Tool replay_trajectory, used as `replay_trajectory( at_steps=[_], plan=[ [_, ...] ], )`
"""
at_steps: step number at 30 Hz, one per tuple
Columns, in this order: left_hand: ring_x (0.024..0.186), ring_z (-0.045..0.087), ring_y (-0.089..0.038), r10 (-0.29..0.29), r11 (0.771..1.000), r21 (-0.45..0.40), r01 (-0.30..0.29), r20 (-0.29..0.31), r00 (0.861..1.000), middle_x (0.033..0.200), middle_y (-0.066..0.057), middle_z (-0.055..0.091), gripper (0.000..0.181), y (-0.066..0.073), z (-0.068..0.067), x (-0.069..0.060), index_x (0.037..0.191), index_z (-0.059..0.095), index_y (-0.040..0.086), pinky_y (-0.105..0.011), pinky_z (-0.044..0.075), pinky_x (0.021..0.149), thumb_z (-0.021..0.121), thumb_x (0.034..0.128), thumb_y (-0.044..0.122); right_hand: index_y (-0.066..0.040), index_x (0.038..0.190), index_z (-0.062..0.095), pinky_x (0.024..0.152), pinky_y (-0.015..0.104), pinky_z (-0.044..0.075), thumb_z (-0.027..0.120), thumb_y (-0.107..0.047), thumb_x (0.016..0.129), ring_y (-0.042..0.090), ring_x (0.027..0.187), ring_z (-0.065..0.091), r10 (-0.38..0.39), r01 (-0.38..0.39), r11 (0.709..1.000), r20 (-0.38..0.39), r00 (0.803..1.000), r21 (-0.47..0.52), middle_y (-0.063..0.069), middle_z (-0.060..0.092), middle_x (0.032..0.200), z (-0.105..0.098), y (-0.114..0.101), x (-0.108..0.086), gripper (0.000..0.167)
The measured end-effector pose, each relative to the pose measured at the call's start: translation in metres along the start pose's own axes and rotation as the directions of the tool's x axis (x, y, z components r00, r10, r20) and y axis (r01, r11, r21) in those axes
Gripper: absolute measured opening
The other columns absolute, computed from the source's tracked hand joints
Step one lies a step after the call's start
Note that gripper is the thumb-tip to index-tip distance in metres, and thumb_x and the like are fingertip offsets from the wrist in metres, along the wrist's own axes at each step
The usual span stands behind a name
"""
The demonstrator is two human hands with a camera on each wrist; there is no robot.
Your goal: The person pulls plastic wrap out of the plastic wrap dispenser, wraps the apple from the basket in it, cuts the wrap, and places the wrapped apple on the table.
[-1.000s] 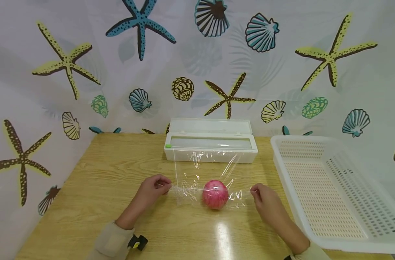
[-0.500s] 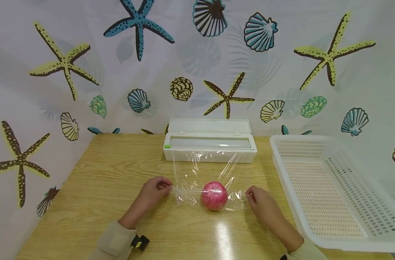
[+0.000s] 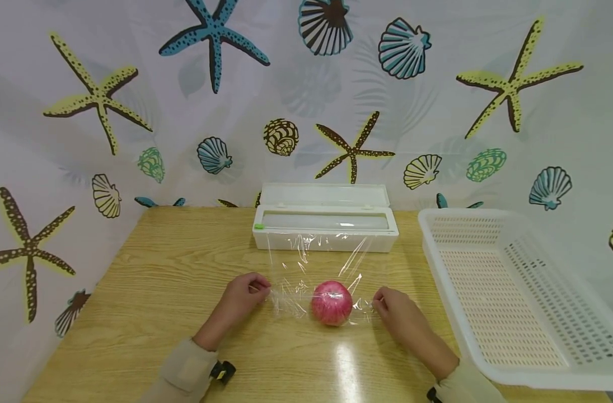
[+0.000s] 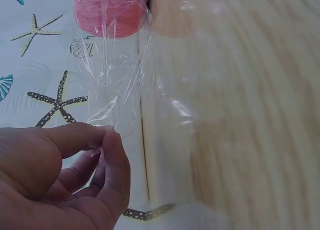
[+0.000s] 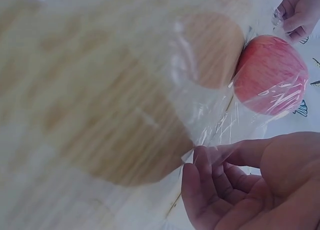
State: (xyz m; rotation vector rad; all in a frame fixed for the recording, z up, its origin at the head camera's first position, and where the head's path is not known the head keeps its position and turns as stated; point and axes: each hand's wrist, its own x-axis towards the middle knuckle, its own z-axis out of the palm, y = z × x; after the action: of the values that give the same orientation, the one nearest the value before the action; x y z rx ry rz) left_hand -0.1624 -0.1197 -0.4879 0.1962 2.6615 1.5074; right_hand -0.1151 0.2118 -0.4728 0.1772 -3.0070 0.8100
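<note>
Apple (image 3: 331, 305): resting beneath plastic wrap (image 3: 298, 288); pinching its edges in left hand (image 3: 242, 296) and right hand (image 3: 399, 314), ideally holding both sides evenly taut.

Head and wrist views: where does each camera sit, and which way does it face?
Head: worn on the head, looking forward and down at the table and printed cloth; left hand and right hand show.
Left wrist: on that wrist, looking past the left hand, which pinches clear film, toward the red fruit; no right hand shows.
Right wrist: on that wrist, looking past the right hand toward the same fruit; the left hand shows at upper right.
Shared: both wrist views show fruit and film from opposite sides.
</note>
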Motion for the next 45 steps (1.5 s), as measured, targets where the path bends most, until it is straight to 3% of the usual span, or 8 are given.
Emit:
replay_trajectory(
  at_steps=[10,15,20,26,32,37,41,45],
  plan=[
    [0.073,0.055,-0.012,0.058,0.996,0.073,-0.055,-0.039,0.998,0.078,0.001,0.06,0.004,0.003,0.006,0.002,0.086,0.064,0.005,-0.028,0.047,0.066,0.067,0.0828,0.007,-0.01,0.084,0.06,0.052,0.028,0.04,0.058,-0.012,0.088,0.011,0.059,0.045,0.013,-0.012,0.999,0.022,1.0,-0.04,-0.004,0.054,0.071,0.002,-0.002,0.004,0.006],
    [0.074,0.055,-0.011,0.071,0.993,0.099,-0.067,-0.038,0.997,0.079,0.002,0.061,0.005,0.007,0.005,0.001,0.087,0.067,0.006,-0.028,0.048,0.066,0.065,0.0868,0.011,-0.008,0.088,0.063,0.059,0.031,0.045,0.057,-0.012,0.089,0.012,0.068,0.051,-0.011,0.009,0.996,-0.015,1.0,-0.091,-0.001,0.056,0.079,0.0,-0.002,0.003,0.007],
    [0.078,0.056,-0.011,0.044,0.99,0.138,-0.038,-0.039,0.998,0.086,0.003,0.063,0.013,0.01,0.0,-0.001,0.092,0.068,0.011,-0.031,0.048,0.071,0.06,0.0915,0.022,-0.005,0.101,0.064,0.063,0.033,0.049,0.054,-0.01,0.09,0.018,0.077,0.056,-0.029,0.021,0.993,-0.07,0.997,-0.114,0.006,0.058,0.092,-0.006,-0.001,0.0,0.016],
    [0.086,0.059,-0.015,0.031,0.988,0.154,-0.025,-0.039,0.999,0.104,-0.004,0.061,0.018,0.011,-0.004,-0.004,0.102,0.066,0.01,-0.033,0.05,0.074,0.06,0.0923,0.024,-0.006,0.107,0.063,0.061,0.031,0.049,0.059,-0.011,0.088,0.018,0.08,0.059,-0.069,0.061,0.997,-0.159,0.985,-0.052,0.005,0.059,0.097,-0.01,-0.004,-0.008,0.02],
    [0.094,0.055,-0.025,0.127,0.981,0.157,-0.112,-0.093,0.988,0.11,-0.009,0.056,0.019,0.017,-0.003,-0.013,0.104,0.064,0.007,-0.038,0.049,0.078,0.061,0.0915,0.021,-0.007,0.101,0.064,0.066,0.03,0.052,0.061,-0.005,0.086,0.009,0.078,0.056,-0.156,0.176,0.982,-0.245,0.957,0.062,-0.003,0.061,0.091,-0.009,-0.01,-0.018,0.016],
    [0.09,0.054,-0.022,0.195,0.973,0.146,-0.177,-0.122,0.973,0.104,-0.004,0.057,0.012,0.03,-0.001,-0.024,0.099,0.063,0.011,-0.037,0.048,0.076,0.063,0.0897,0.019,-0.01,0.099,0.064,0.068,0.032,0.053,0.064,-0.006,0.085,0.007,0.08,0.056,-0.204,0.245,0.959,-0.26,0.944,0.14,-0.006,0.062,0.092,-0.009,-0.016,-0.025,0.015],
    [0.084,0.054,-0.015,0.234,0.963,0.154,-0.223,-0.058,0.97,0.095,0.003,0.058,0.009,0.04,0.003,-0.033,0.095,0.061,0.014,-0.035,0.049,0.074,0.066,0.0878,0.019,-0.009,0.102,0.063,0.071,0.035,0.053,0.067,-0.008,0.084,0.012,0.085,0.058,-0.221,0.264,0.948,-0.232,0.947,0.178,-0.001,0.063,0.096,-0.008,-0.019,-0.027,0.019],
    [0.084,0.054,-0.01,0.255,0.953,0.142,-0.268,0.105,0.961,0.089,0.011,0.056,0.008,0.048,0.009,-0.043,0.091,0.059,0.019,-0.033,0.05,0.076,0.064,0.0891,0.024,-0.007,0.103,0.062,0.073,0.035,0.053,0.069,-0.009,0.083,0.014,0.085,0.059,-0.222,0.26,0.941,-0.186,0.957,0.215,0.002,0.062,0.096,-0.006,-0.021,-0.029,0.021]
  ],
)
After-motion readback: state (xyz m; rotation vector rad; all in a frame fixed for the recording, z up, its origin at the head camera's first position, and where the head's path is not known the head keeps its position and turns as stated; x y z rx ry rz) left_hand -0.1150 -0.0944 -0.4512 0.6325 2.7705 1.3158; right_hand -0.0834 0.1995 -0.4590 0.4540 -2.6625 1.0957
